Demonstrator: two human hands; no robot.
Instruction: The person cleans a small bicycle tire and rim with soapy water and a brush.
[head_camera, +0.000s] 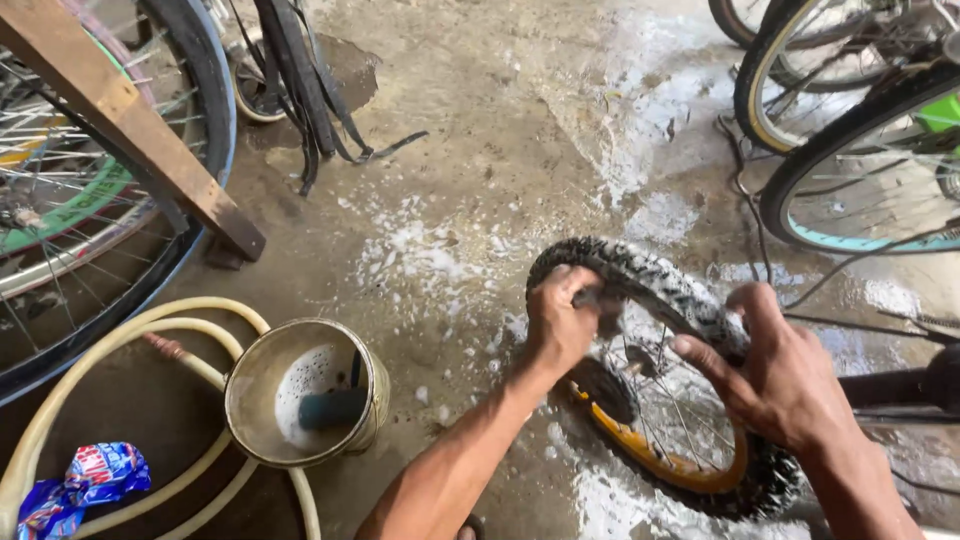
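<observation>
Both forearms reach down to a small soapy wheel (660, 380) on the wet floor (480, 200). Left hand (562, 325) is clenched around something at the tyre; right hand (775, 375) clasps the rim.

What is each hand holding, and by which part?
Both hold the small wheel by its soapy knobby tyre: left hand on the top edge, right hand on the upper right.

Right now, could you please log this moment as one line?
left hand: scrubbing soapy tyre | right hand: gripping tyre | bucket: beside hose
</observation>
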